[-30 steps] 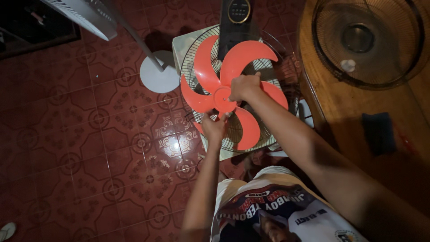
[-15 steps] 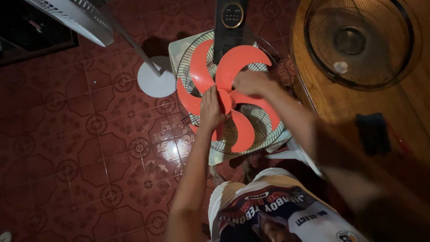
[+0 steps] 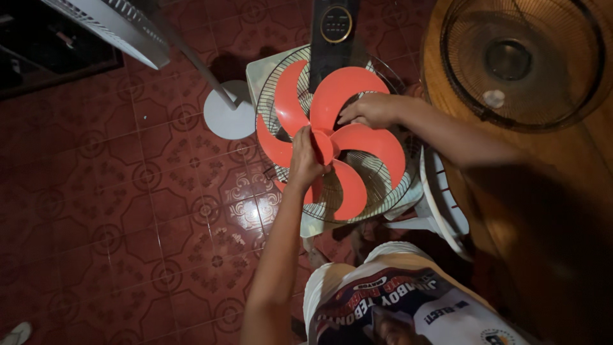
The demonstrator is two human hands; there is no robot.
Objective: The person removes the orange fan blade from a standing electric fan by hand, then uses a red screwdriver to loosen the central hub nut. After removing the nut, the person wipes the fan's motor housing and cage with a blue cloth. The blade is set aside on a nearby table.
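Two hands work the red fan blade: left hand grips its hub, right hand lies spread on a vane, above the wire guard.

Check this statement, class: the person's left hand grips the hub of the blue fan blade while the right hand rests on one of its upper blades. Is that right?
Not quite. The fan blade is red-orange, not blue, as the head view shows. The rest stands: the left hand grips its hub and the right hand rests on an upper blade, with the wire fan guard behind it.
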